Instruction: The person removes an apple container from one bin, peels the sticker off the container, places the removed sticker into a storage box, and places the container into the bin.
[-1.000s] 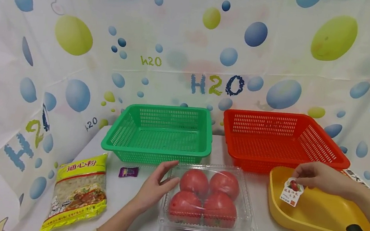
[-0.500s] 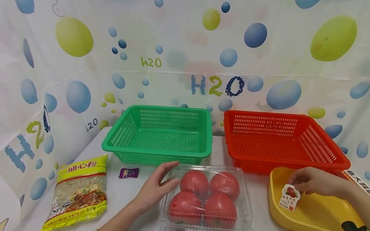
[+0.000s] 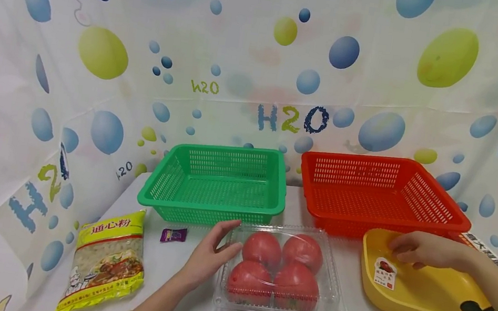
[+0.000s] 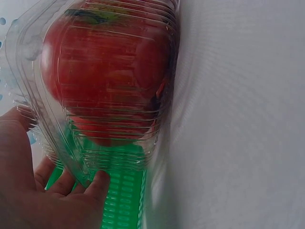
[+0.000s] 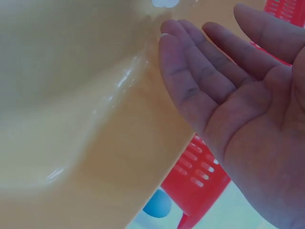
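Observation:
A clear plastic clamshell box [image 3: 335, 297] holding several red tomatoes [image 3: 262, 247] lies at the table's front middle. My left hand [image 3: 208, 256] rests against its left side with straight fingers; in the left wrist view the left hand [image 4: 28, 191] touches the box wall [image 4: 43, 138] beside a tomato [image 4: 105, 71]. My right hand [image 3: 422, 250] hovers open over the yellow tray [image 3: 429, 303] and holds nothing. A small white label with a tomato picture [image 3: 384, 273] lies inside the tray, left of that hand. In the right wrist view the right hand [image 5: 238, 105] shows a bare palm above the tray [image 5: 71, 95].
A green basket [image 3: 216, 183] and a red basket [image 3: 382, 193] stand side by side behind the box. A yellow noodle packet [image 3: 106, 258] and a small purple sachet [image 3: 173, 234] lie at the left. A bubble-print cloth hangs behind and at both sides.
My right hand let go of the white label, which now lies in the yellow tray; the hand opened and sank slightly. The left hand and the box stayed put.

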